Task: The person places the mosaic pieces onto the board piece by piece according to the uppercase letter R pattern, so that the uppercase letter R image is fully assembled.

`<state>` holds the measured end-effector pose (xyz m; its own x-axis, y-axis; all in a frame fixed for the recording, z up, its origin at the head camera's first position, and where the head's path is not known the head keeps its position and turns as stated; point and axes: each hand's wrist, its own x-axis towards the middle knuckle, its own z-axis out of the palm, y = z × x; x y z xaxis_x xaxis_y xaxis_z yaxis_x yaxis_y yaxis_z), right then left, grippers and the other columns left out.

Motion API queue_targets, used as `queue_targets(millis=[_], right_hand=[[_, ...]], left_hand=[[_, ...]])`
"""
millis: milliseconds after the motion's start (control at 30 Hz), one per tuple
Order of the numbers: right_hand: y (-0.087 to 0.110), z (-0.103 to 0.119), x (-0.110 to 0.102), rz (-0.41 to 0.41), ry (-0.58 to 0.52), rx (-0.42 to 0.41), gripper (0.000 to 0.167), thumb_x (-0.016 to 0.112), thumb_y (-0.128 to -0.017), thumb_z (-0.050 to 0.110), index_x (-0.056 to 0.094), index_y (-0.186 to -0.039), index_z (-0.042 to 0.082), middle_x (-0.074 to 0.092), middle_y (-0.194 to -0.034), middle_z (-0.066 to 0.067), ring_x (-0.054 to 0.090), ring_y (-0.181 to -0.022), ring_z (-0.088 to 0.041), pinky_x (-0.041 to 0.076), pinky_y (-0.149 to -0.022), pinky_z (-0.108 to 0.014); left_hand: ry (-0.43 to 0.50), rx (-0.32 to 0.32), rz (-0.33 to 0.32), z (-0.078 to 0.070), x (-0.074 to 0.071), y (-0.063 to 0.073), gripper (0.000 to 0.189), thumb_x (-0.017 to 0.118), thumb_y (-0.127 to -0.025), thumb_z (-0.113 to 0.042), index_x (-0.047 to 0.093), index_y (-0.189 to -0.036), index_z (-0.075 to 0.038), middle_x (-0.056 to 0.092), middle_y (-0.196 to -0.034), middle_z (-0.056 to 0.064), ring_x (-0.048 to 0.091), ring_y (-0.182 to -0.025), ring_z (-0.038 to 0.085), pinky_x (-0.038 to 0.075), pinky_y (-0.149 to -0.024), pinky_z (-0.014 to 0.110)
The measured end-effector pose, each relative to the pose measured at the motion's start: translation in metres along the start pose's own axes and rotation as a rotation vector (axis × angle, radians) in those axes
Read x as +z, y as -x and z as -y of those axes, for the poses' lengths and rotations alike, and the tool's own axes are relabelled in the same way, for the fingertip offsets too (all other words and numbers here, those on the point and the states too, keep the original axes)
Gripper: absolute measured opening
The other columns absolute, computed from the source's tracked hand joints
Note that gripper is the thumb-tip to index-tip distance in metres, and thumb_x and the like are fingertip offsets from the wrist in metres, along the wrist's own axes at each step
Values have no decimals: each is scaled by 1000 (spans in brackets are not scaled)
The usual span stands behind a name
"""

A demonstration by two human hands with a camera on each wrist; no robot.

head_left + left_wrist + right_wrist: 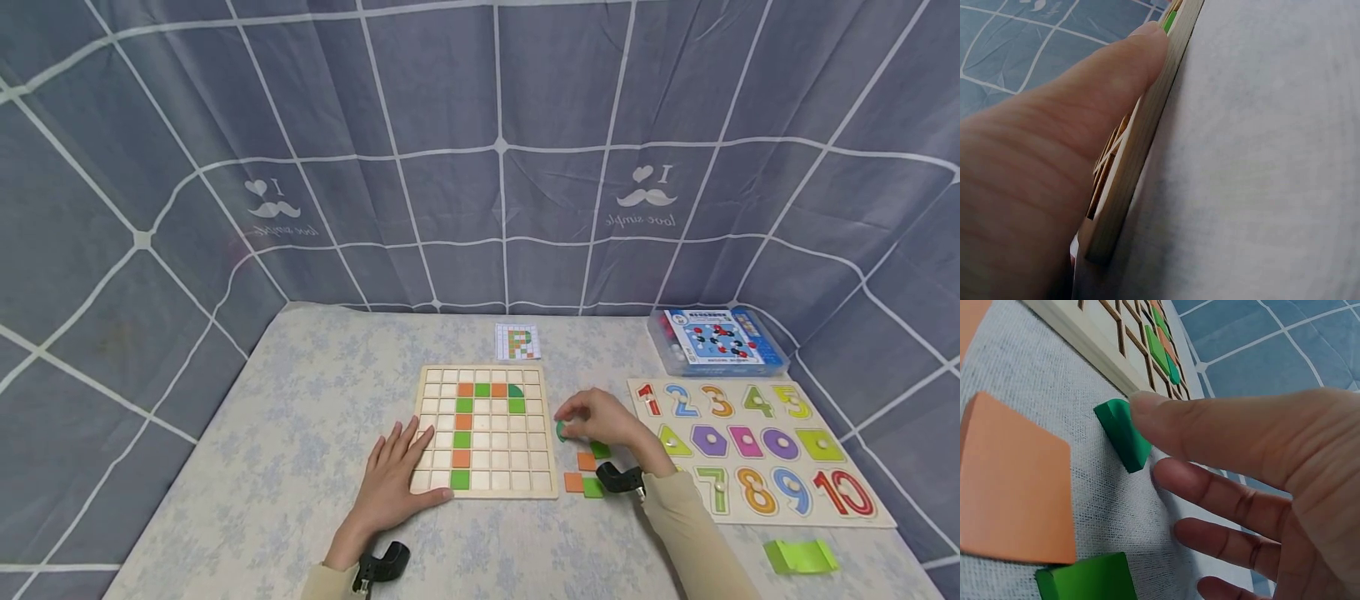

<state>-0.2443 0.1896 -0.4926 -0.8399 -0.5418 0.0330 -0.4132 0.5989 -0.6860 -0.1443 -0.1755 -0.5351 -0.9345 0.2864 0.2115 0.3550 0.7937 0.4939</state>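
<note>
A wooden grid board (487, 497) lies on the table, with orange and light green square tiles (461, 480) in a column and along an upper row. A dark green quarter-round tile (515, 391) sits at that row's right end. My left hand (393, 475) rests with spread fingers on the board's left side, its thumb on the front edge. Just right of the board, my right hand (600, 417) pinches another dark green quarter-round tile (1124, 434) between thumb and fingers, tilted close over the cloth. Several loose tiles, such as an orange square (1019, 481), lie under the right hand.
Behind the board lies a pattern card (517, 342). A number and shape puzzle board (765, 450) stretches along the right, with a clear plastic box (716, 343) behind it. In front is a light green plastic holder (800, 557). Grey curtains (450, 167) surround the table.
</note>
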Motion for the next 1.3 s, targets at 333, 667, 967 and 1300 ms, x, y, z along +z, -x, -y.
queue_targets(millis=[333, 667, 967, 1300], right_hand=[[1, 4, -3, 41, 72, -32, 17, 78, -78, 6, 75, -93, 12, 63, -90, 0, 54, -84, -22, 46, -72, -35], [-4, 3, -9, 104, 160, -61, 13, 79, -77, 10, 70, -84, 16, 57, -81, 3, 46, -75, -16, 41, -65, -31], [-9, 5, -9, 135, 169, -63, 17, 82, -74, 13, 66, -77, 16, 55, -78, 4, 45, -74, -15, 41, -67, -31], [-7, 10, -8, 133, 118, -16, 19, 83, -71, 6, 64, -74, 12, 54, -69, 5, 47, -66, -12, 42, -61, -29]], left_hand=[[1, 0, 1, 1, 1, 0, 96, 67, -75, -64, 33, -149, -13, 19, -156, 12, 10, -141, 38, 7, -109, 56], [7, 0, 2, 0, 1, 1, 96, 67, -75, -64, 33, -149, -13, 19, -155, 13, 10, -141, 38, 7, -108, 57], [-15, -25, 7, 1, -1, 1, 96, 65, -75, -66, 34, -149, -14, 19, -155, 13, 11, -141, 38, 8, -108, 58], [6, -11, 3, 0, 1, 2, 95, 67, -75, -63, 34, -149, -14, 19, -155, 11, 11, -141, 37, 8, -108, 57]])
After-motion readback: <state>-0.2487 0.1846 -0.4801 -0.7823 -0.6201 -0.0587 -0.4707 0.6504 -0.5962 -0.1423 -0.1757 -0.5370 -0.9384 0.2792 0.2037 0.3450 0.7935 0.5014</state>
